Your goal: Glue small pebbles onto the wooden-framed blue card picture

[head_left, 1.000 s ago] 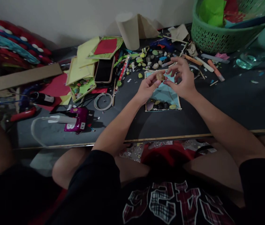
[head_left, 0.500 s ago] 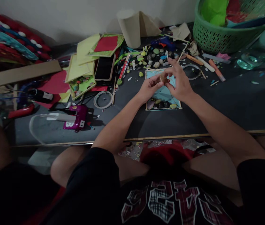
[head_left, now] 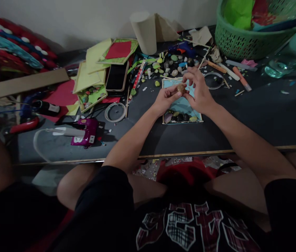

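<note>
A small brown pebble [head_left: 181, 88] is pinched between the fingertips of my left hand [head_left: 165, 99] and my right hand [head_left: 199, 90]. My right hand's thumb touches it from the right while its other fingers curl above. Both hands are over a light blue panel [head_left: 181, 105] edged with thin sticks. Along the panel's near edge lies a row of dark, grey and yellowish stones [head_left: 180, 117]. The hands hide much of the panel's upper part.
Loose pebbles [head_left: 174, 72] and a blue glue gun [head_left: 181, 48] lie behind. To the left are a purple glue gun [head_left: 86, 132], a tape roll [head_left: 115, 112] and a phone [head_left: 116, 77]. A green basket [head_left: 238, 42] and a glass bottle [head_left: 279, 64] stand right.
The pebble has turned slightly between my fingertips and shows more of its face. My right hand's raised fingers have come down and curled in.
</note>
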`<state>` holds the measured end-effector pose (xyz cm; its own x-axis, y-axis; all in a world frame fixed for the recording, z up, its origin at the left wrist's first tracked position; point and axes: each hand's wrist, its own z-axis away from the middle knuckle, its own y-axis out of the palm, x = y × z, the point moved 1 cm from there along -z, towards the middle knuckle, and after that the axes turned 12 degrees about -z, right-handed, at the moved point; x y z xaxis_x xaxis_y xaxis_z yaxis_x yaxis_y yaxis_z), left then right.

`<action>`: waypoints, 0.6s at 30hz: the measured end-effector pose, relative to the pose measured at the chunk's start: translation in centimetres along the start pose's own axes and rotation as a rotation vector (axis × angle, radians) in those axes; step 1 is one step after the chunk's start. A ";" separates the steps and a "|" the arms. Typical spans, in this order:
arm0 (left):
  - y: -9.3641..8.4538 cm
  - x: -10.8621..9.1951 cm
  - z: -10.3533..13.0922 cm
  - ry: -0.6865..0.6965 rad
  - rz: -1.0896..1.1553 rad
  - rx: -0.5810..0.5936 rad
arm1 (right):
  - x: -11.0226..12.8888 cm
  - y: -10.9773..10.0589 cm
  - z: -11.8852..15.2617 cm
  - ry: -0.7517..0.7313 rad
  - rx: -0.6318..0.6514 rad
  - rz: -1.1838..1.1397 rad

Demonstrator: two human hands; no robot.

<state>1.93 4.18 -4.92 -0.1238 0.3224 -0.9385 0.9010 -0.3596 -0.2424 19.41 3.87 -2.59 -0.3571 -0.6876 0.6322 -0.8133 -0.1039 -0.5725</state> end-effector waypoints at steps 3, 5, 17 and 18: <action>0.0 0.4 -0.1 0.032 0.057 0.014 | -0.2 0.0 -0.1 -0.028 0.026 -0.024; 0.0 0.7 -0.2 0.055 0.082 0.019 | -0.5 0.1 -0.1 -0.059 0.022 -0.021; -0.2 0.6 -0.3 0.083 0.107 0.024 | -1.5 0.1 -0.1 -0.132 0.007 0.010; -0.2 0.6 -0.3 0.076 0.113 0.028 | -1.4 0.1 -0.1 -0.130 0.006 0.010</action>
<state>1.80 4.70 -5.34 0.0103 0.3434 -0.9391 0.8955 -0.4210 -0.1441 19.80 4.94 -3.46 -0.3028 -0.7759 0.5535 -0.8069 -0.1005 -0.5821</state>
